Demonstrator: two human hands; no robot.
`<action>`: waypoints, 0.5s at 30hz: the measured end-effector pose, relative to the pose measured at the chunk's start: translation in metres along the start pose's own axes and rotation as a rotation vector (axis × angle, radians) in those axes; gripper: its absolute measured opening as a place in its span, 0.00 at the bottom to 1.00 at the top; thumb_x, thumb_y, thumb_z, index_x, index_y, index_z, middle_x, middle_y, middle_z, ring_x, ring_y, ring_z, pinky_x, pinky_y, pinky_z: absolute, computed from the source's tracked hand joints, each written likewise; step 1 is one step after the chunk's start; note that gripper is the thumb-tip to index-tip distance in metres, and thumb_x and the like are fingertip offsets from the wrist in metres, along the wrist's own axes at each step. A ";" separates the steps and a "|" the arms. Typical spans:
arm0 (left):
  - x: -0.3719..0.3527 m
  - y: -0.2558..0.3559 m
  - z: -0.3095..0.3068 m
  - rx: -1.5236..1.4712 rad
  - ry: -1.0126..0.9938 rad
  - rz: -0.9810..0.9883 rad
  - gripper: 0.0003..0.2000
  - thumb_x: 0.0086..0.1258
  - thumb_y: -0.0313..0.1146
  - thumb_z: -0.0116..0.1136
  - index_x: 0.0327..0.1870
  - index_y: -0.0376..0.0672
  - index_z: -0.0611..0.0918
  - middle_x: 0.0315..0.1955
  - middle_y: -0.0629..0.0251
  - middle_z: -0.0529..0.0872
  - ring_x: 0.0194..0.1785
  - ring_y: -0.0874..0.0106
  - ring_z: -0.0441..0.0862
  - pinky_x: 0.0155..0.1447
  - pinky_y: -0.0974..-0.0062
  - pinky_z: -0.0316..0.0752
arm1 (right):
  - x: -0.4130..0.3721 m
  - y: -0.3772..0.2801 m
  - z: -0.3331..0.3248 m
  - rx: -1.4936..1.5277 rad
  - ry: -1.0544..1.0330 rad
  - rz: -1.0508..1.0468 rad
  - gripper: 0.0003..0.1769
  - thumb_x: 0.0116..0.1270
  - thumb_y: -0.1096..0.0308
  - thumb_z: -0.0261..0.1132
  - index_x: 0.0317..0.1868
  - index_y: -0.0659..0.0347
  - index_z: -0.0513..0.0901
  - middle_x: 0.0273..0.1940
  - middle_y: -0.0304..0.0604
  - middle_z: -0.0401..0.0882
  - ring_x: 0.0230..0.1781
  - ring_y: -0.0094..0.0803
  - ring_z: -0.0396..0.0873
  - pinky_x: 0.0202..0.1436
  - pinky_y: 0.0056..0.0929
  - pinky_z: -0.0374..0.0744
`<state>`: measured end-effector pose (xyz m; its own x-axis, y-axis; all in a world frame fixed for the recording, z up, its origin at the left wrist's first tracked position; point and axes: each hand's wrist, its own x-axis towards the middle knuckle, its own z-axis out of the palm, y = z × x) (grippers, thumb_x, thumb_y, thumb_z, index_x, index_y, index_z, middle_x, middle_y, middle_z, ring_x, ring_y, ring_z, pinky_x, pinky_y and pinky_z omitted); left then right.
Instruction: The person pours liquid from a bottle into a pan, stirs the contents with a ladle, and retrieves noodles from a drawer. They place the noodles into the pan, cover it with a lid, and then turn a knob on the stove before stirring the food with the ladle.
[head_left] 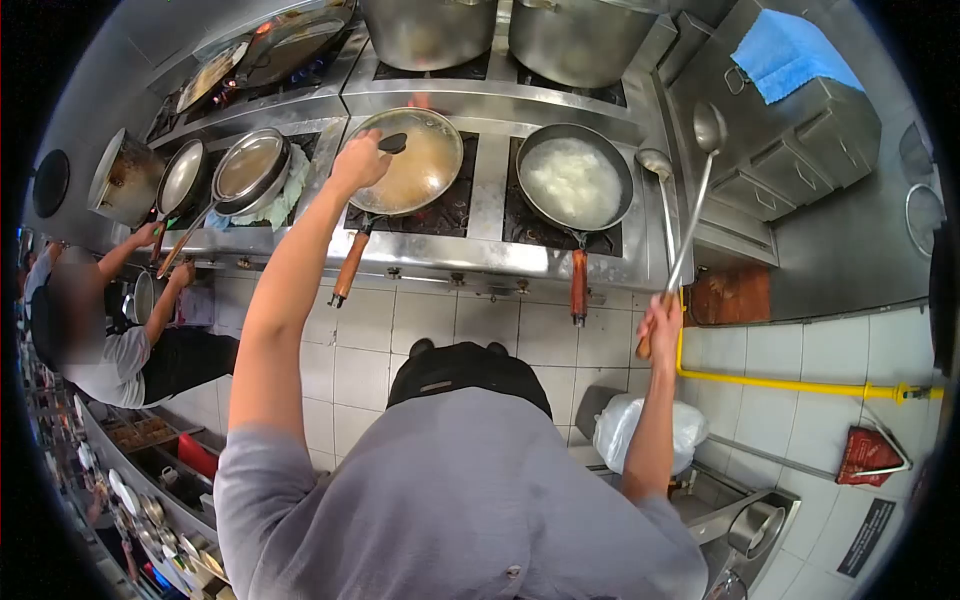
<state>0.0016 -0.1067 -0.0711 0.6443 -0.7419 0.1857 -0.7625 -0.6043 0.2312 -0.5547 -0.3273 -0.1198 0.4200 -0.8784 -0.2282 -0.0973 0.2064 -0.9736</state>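
Note:
My left hand [362,165] is closed on the dark knob of a glass lid [430,165]. Beneath the lid is a wooden-handled pan, its brownish contents showing through the glass. My right hand [658,328] grips the wooden end of a long metal ladle [690,235], whose bowl points away from me, past the stove's right side. To the right of the covered pan, an open frying pan [523,178] holds white food in cloudy liquid. A second ladle [668,225] rests along the right edge of the stove [487,225], close to the one I hold.
Two large stockpots [428,30] stand on the rear burners. Further left are more pans [183,180] and a tall pot [125,180], where a co-worker [110,350] holds a pan handle. A blue cloth [795,55] lies over metal drawers. A yellow pipe [780,382] runs along the right wall.

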 end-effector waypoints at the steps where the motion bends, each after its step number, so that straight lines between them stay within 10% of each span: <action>1: 0.014 0.001 0.004 0.042 -0.041 -0.047 0.21 0.64 0.41 0.63 0.54 0.37 0.79 0.53 0.46 0.82 0.56 0.49 0.80 0.59 0.56 0.76 | -0.018 -0.001 0.011 0.038 0.039 -0.024 0.10 0.74 0.61 0.59 0.48 0.55 0.69 0.23 0.32 0.64 0.14 0.18 0.63 0.13 0.19 0.65; 8: 0.053 0.001 0.007 0.254 -0.331 0.018 0.21 0.65 0.47 0.63 0.51 0.41 0.81 0.51 0.52 0.83 0.56 0.57 0.82 0.59 0.61 0.77 | -0.113 -0.042 0.066 -0.224 0.008 0.069 0.14 0.75 0.63 0.59 0.55 0.60 0.72 0.23 0.33 0.66 0.18 0.15 0.64 0.16 0.18 0.62; 15: 0.071 -0.029 0.027 0.155 -0.243 0.106 0.27 0.56 0.47 0.66 0.51 0.36 0.81 0.47 0.48 0.85 0.53 0.54 0.84 0.58 0.60 0.78 | -0.140 -0.028 0.128 -0.791 -0.049 -0.189 0.20 0.70 0.64 0.64 0.59 0.64 0.74 0.35 0.54 0.82 0.33 0.43 0.80 0.42 0.35 0.76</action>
<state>0.0674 -0.1496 -0.0905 0.5422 -0.8394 -0.0377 -0.8364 -0.5435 0.0707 -0.4952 -0.1551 -0.0606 0.5305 -0.8441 -0.0777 -0.6217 -0.3251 -0.7126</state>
